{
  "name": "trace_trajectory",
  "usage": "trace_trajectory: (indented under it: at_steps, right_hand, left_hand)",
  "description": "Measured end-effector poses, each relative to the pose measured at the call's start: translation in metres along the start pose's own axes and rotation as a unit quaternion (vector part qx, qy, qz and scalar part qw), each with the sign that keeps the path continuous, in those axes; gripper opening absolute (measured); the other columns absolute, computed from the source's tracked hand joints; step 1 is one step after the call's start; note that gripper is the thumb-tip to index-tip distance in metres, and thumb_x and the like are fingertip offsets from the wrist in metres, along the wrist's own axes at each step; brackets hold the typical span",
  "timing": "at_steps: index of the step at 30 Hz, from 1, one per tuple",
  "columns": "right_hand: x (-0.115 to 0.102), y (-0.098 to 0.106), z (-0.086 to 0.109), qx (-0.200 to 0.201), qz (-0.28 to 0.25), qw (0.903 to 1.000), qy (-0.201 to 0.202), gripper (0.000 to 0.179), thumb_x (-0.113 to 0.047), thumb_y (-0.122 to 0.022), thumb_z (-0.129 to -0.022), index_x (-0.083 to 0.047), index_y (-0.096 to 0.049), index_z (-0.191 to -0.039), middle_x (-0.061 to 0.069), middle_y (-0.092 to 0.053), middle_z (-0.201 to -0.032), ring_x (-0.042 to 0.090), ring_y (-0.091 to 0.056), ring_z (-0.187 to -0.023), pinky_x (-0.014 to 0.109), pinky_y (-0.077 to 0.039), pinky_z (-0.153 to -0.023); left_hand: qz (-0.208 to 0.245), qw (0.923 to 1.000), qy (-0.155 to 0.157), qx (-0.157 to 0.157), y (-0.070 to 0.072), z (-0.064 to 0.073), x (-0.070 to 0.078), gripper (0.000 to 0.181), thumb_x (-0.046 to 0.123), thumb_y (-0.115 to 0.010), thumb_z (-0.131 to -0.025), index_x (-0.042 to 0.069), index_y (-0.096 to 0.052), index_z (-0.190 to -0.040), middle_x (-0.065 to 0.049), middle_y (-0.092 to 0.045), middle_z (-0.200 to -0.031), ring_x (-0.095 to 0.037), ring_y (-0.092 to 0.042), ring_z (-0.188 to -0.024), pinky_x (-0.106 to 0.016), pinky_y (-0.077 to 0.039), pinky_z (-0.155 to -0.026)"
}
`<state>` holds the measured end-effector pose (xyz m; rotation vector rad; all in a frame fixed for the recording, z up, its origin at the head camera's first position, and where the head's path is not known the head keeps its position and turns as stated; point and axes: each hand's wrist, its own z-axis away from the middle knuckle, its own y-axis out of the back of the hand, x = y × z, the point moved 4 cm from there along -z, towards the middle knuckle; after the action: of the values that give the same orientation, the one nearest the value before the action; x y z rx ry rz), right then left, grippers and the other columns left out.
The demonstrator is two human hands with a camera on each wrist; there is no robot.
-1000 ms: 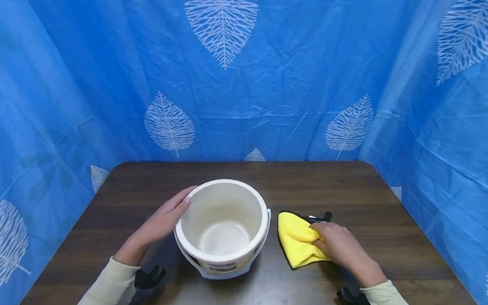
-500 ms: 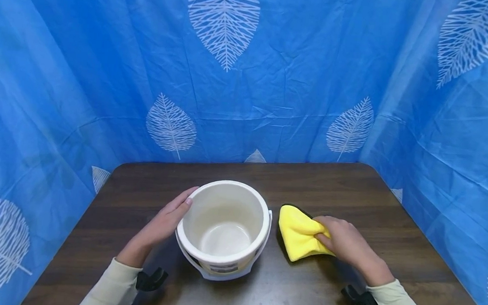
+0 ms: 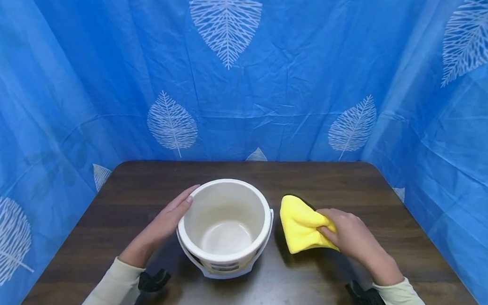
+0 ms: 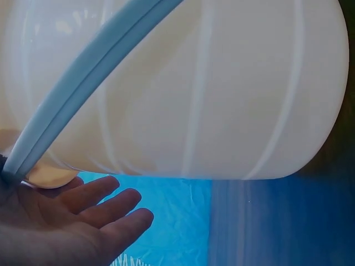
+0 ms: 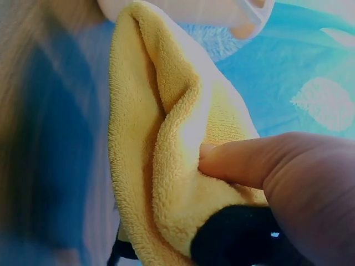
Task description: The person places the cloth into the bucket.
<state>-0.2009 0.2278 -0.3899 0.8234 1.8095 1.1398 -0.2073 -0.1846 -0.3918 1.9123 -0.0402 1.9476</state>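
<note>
A white plastic bucket (image 3: 226, 238) stands upright on the table, its pale bail handle (image 4: 83, 83) hanging down against the outside. My left hand (image 3: 164, 220) rests at the bucket's left rim, thumb tip on the rim. In the left wrist view the other fingers (image 4: 113, 205) are nearly straight beside the outer wall. To the right of the bucket, my right hand (image 3: 350, 235) pinches a yellow cloth (image 3: 304, 225) with a dark border, thumb pressed into its folds. Below the thumb in the right wrist view is a rounded black thing (image 5: 236, 235); I cannot tell what it is.
The dark wood-grain table (image 3: 276, 296) has rounded back corners. A blue curtain (image 3: 274, 88) with white leaf prints hangs close around its back and sides. A black wrist mount (image 3: 154, 280) sits at the left cuff, another black mount (image 3: 363, 294) at the right cuff.
My right hand has gathered the cloth and moved it slightly up and away in the head view. The black rod seen beyond the cloth has gone from sight. Left hand and bucket stay put.
</note>
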Motion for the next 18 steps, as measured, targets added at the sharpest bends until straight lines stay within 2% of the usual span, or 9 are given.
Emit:
trace_trajectory:
  at_steps: [18]
  right_hand:
    - [-0.014,0.021,-0.006,0.014,0.003,0.9999,0.002,0.041,-0.012,-0.084,-0.084,-0.001,-0.070,-0.121,0.013,-0.072,-0.106,0.019,-0.058,-0.076,0.038,-0.052,-0.067]
  left_hand:
    - [0.031,0.9994,0.009,0.014,0.000,-0.001,-0.005,0.058,0.041,-0.031,-0.111,0.012,-0.023,-0.161,-0.014,-0.025,-0.165,-0.036,-0.023,-0.151,-0.059,-0.016,-0.119]
